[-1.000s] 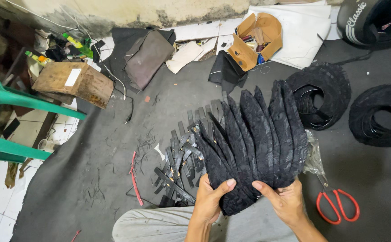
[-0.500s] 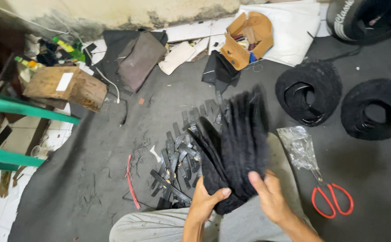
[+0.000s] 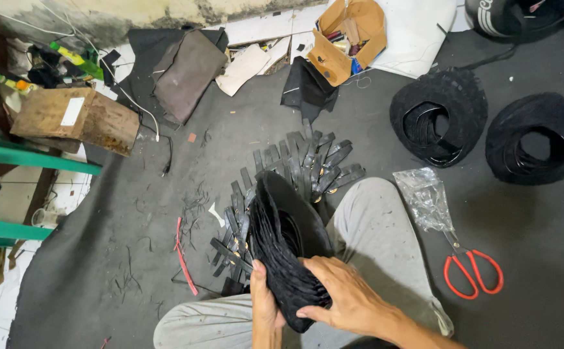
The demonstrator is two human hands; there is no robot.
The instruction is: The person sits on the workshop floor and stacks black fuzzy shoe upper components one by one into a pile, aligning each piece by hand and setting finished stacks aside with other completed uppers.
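Thick stack of curved black textured pieces (image 3: 288, 249) gathered into bundle over lap, above grey-trousered knee (image 3: 376, 232). Left hand (image 3: 264, 304) grips lower edge; right hand (image 3: 346, 297) clasps its side. Red-handled scissors (image 3: 472, 271) on dark mat, well apart.

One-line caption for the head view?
Both hands, left hand and right hand, grip a bundle of black pieces near red scissors.

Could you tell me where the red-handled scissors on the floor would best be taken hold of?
Probably by the two red loop handles of the scissors, coming from above on the near right side. They lie flat on the dark mat with the handles free, while the blades point up-left under the clear plastic bag.
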